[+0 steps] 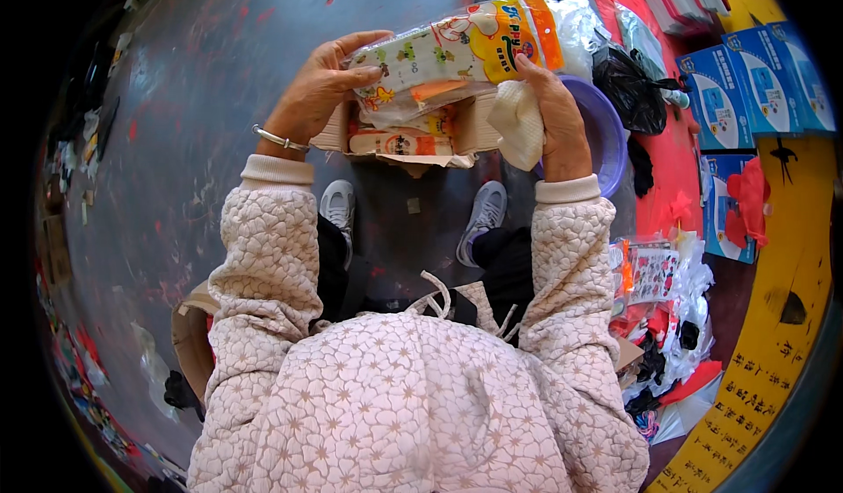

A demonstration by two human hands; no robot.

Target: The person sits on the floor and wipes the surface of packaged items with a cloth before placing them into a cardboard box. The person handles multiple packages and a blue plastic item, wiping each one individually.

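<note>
So, from the head view: a long, flat, clear plastic package with colourful printing and an orange-yellow end [457, 50] is being held up in both hands, right above an open brown cardboard box [475, 129]. Its long axis runs mostly left to right, with a bit of a slant, so the orange end is pointed right and slightly away from the body. The plainer see-through end is gripped by the left hand [327, 79], pinched between thumb and fingers. Near the orange end, the right hand's [564, 122] thumb is laid over the near edge; how those fingers are set behind it can't be told, as they're mostly hidden. A crumpled white textured cloth [516, 126] is kept in that same hand, bunched along the palm side. More orange-and-white printed packages [399, 144] can be seen inside the box, and a round purple plastic basin [608, 129] is placed just right of it.
</note>
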